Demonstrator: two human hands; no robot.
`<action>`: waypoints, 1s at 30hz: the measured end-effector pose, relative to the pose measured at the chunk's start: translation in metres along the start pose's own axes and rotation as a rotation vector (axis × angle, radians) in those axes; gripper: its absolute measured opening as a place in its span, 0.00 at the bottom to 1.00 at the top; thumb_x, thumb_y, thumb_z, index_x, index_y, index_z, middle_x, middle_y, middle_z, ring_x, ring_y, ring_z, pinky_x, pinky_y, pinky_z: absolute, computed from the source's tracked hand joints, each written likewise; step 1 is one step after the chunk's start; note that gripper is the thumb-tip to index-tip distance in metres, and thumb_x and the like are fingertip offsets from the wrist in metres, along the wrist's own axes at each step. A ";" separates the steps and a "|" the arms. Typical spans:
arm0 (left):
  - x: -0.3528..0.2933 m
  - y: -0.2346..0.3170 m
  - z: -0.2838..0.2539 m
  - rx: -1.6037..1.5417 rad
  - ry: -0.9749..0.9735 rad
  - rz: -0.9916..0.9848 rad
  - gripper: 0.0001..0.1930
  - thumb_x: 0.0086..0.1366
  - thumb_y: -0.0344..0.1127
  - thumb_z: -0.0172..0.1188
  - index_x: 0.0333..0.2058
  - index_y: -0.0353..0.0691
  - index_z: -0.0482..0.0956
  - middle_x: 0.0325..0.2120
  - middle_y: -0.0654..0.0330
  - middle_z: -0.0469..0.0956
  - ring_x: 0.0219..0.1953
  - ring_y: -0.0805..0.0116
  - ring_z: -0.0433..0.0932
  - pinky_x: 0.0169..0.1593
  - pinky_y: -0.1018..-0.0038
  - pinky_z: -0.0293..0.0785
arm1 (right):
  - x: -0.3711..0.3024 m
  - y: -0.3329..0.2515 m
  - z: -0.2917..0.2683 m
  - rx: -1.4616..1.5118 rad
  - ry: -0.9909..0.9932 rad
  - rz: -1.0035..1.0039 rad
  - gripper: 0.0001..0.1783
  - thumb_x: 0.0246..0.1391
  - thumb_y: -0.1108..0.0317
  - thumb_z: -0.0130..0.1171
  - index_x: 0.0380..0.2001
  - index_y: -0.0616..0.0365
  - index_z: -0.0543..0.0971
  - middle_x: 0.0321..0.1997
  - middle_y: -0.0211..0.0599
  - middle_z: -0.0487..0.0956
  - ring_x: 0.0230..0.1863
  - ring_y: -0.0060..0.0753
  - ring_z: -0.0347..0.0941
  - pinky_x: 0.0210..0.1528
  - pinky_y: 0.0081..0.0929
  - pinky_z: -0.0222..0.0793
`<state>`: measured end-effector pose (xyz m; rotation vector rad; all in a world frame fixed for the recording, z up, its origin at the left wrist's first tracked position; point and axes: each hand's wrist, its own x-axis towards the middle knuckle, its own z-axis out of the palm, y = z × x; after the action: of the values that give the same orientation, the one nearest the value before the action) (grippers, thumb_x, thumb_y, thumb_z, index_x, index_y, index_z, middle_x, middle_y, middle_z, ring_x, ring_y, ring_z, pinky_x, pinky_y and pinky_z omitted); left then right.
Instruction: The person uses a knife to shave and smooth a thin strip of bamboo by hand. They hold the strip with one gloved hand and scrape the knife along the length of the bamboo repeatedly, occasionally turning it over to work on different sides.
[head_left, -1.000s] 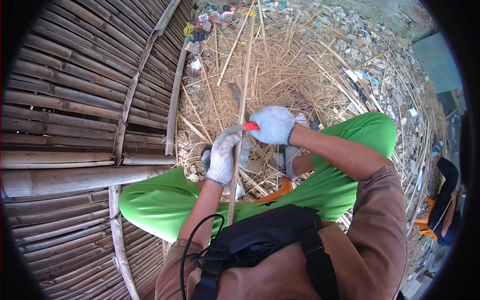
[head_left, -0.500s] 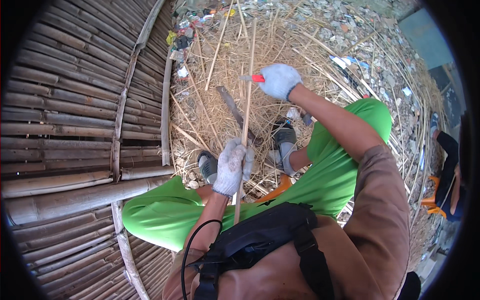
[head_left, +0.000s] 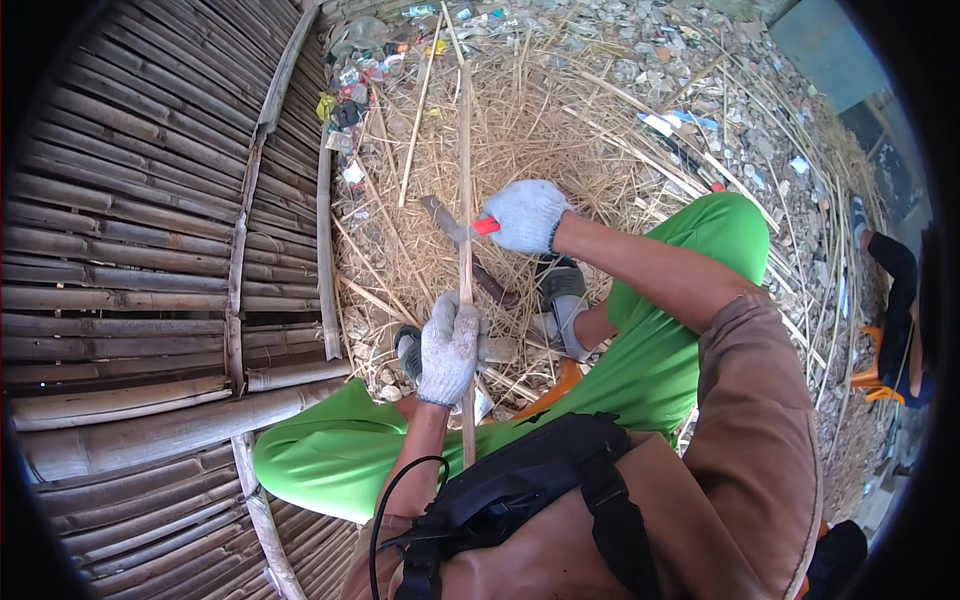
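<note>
My left hand [head_left: 448, 350], in a pale knit glove, is closed round a long, thin bamboo strip [head_left: 466, 150]. The strip runs from near my waist away across the ground litter. My right hand [head_left: 528, 215], gloved too, grips a knife by its red handle [head_left: 487, 226]. Its blade lies against or across the strip, a little beyond my left hand; the exact contact is too small to tell. Under the strip, a dark brown, long flat piece [head_left: 492, 285] rests on the shavings, partly covered.
Bamboo shavings [head_left: 560, 130] and loose strips cover the ground ahead. A slatted bamboo wall [head_left: 130, 250] stands along the left. Rubble and plastic scraps lie at the far edge. At the right rim are another person's dark-clothed limb [head_left: 895, 290] and an orange seat [head_left: 870, 375].
My right hand has drawn the knife nearer to me along the strip. My left hand has shifted slightly left and nearer, and the strip's far end has swung left.
</note>
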<state>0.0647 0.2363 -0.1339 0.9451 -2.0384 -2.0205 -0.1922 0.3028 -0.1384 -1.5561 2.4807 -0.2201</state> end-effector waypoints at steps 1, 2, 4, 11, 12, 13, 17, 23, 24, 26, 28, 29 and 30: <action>-0.003 -0.003 -0.002 0.009 -0.022 0.019 0.11 0.81 0.42 0.50 0.47 0.40 0.72 0.26 0.67 0.76 0.19 0.82 0.72 0.20 0.81 0.72 | 0.005 0.007 -0.005 0.018 0.016 0.061 0.16 0.57 0.50 0.60 0.34 0.50 0.87 0.35 0.48 0.87 0.40 0.54 0.86 0.42 0.51 0.82; -0.006 -0.005 -0.004 0.019 -0.046 0.038 0.11 0.81 0.42 0.51 0.47 0.40 0.72 0.25 0.67 0.76 0.19 0.82 0.72 0.20 0.81 0.72 | 0.012 0.017 -0.014 0.037 0.033 0.123 0.17 0.58 0.50 0.59 0.35 0.50 0.87 0.36 0.48 0.87 0.40 0.55 0.86 0.43 0.51 0.82; -0.019 0.005 0.002 0.008 -0.087 0.077 0.11 0.81 0.42 0.51 0.46 0.39 0.72 0.24 0.67 0.75 0.18 0.81 0.72 0.20 0.80 0.72 | 0.022 0.042 -0.039 0.054 0.049 0.252 0.19 0.58 0.51 0.58 0.38 0.52 0.88 0.39 0.49 0.88 0.43 0.54 0.87 0.47 0.51 0.82; -0.031 -0.015 0.007 0.069 -0.211 0.067 0.12 0.81 0.40 0.50 0.47 0.36 0.72 0.26 0.65 0.74 0.17 0.80 0.70 0.18 0.81 0.68 | 0.038 0.145 -0.072 0.055 0.134 0.502 0.24 0.59 0.52 0.55 0.48 0.54 0.88 0.52 0.54 0.87 0.54 0.55 0.85 0.57 0.49 0.80; -0.034 -0.014 0.009 0.097 -0.255 0.046 0.13 0.80 0.39 0.49 0.49 0.34 0.72 0.26 0.64 0.75 0.17 0.80 0.71 0.20 0.80 0.68 | 0.041 0.170 -0.071 0.070 0.105 0.553 0.25 0.59 0.52 0.55 0.50 0.55 0.88 0.55 0.52 0.86 0.56 0.56 0.84 0.58 0.49 0.79; -0.034 -0.015 0.009 0.112 -0.251 0.039 0.13 0.80 0.39 0.50 0.51 0.35 0.73 0.26 0.64 0.76 0.18 0.80 0.72 0.21 0.79 0.69 | 0.041 0.180 -0.065 0.050 0.110 0.563 0.25 0.59 0.52 0.55 0.50 0.55 0.88 0.55 0.52 0.86 0.56 0.55 0.84 0.58 0.49 0.79; -0.030 -0.019 0.019 0.097 -0.281 0.013 0.14 0.79 0.38 0.52 0.54 0.34 0.73 0.25 0.64 0.77 0.19 0.79 0.74 0.21 0.76 0.71 | 0.043 0.221 -0.049 0.028 0.157 0.718 0.27 0.62 0.51 0.55 0.53 0.58 0.87 0.58 0.51 0.85 0.59 0.52 0.83 0.59 0.47 0.79; -0.035 -0.008 0.008 -0.068 -0.297 -0.037 0.16 0.78 0.42 0.57 0.53 0.37 0.72 0.26 0.66 0.76 0.18 0.80 0.72 0.20 0.79 0.71 | 0.013 0.291 -0.028 0.135 0.272 0.950 0.34 0.63 0.43 0.52 0.54 0.62 0.85 0.58 0.59 0.84 0.59 0.57 0.82 0.61 0.47 0.77; -0.025 -0.005 0.009 -0.088 -0.282 -0.018 0.16 0.78 0.43 0.59 0.53 0.37 0.72 0.26 0.67 0.76 0.18 0.80 0.73 0.20 0.80 0.71 | 0.012 0.299 -0.038 0.095 0.320 0.951 0.35 0.62 0.43 0.51 0.54 0.63 0.85 0.57 0.61 0.84 0.59 0.59 0.82 0.61 0.48 0.77; -0.008 -0.017 -0.005 -0.193 -0.187 0.023 0.19 0.76 0.46 0.64 0.51 0.38 0.71 0.26 0.67 0.75 0.18 0.80 0.73 0.19 0.81 0.71 | 0.038 0.257 -0.043 0.128 0.244 0.795 0.35 0.61 0.41 0.52 0.52 0.64 0.85 0.54 0.62 0.85 0.56 0.60 0.83 0.59 0.48 0.77; 0.007 -0.025 -0.019 -0.265 -0.153 0.045 0.16 0.77 0.43 0.60 0.51 0.38 0.72 0.24 0.67 0.74 0.17 0.79 0.72 0.18 0.80 0.71 | 0.051 0.216 -0.032 0.149 0.232 0.632 0.35 0.60 0.39 0.54 0.47 0.64 0.86 0.47 0.61 0.86 0.50 0.62 0.84 0.55 0.49 0.78; 0.014 -0.024 -0.022 -0.262 -0.113 0.008 0.14 0.78 0.42 0.58 0.52 0.38 0.72 0.24 0.66 0.74 0.17 0.78 0.72 0.18 0.80 0.71 | 0.050 0.196 -0.026 0.194 0.188 0.565 0.34 0.61 0.40 0.53 0.47 0.62 0.86 0.49 0.60 0.86 0.51 0.61 0.84 0.57 0.49 0.77; 0.014 -0.022 -0.033 -0.295 -0.053 -0.036 0.14 0.78 0.41 0.56 0.52 0.37 0.72 0.24 0.66 0.74 0.17 0.78 0.72 0.18 0.80 0.70 | 0.052 0.125 -0.034 0.259 0.142 0.470 0.32 0.61 0.41 0.52 0.46 0.60 0.86 0.50 0.60 0.86 0.53 0.59 0.84 0.58 0.49 0.77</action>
<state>0.0773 0.2032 -0.1558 0.8821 -1.6907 -2.3039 -0.3314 0.3107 -0.1398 -0.8559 2.7059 -0.5607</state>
